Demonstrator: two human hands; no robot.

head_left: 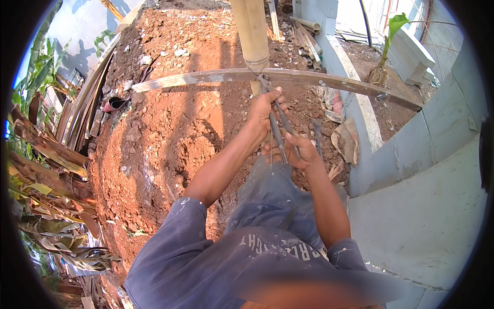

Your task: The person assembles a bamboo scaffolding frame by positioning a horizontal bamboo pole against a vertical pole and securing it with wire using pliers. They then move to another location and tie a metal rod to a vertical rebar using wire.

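Note:
Long-handled steel pincers (276, 135) are held out in front of me, their jaws up against a wooden bar (309, 78) where it crosses a bamboo pole (250, 33). My left hand (263, 107) is closed around the pincers just below the jaws. Lower down, my right hand (301, 150) curls its fingers at the ends of the handles, with its thumb up. Thin tie wire (256, 70) loops around the bamboo at the crossing, close to the jaws. What the jaws bite on is too small to tell.
Uneven red soil (170, 134) slopes away to the left, edged by dry banana leaves (51, 180). A pale block wall (422, 206) stands close on my right. Bamboo offcuts (309, 44) lie behind, and a crumpled paper sack (346, 139) lies beside the wall.

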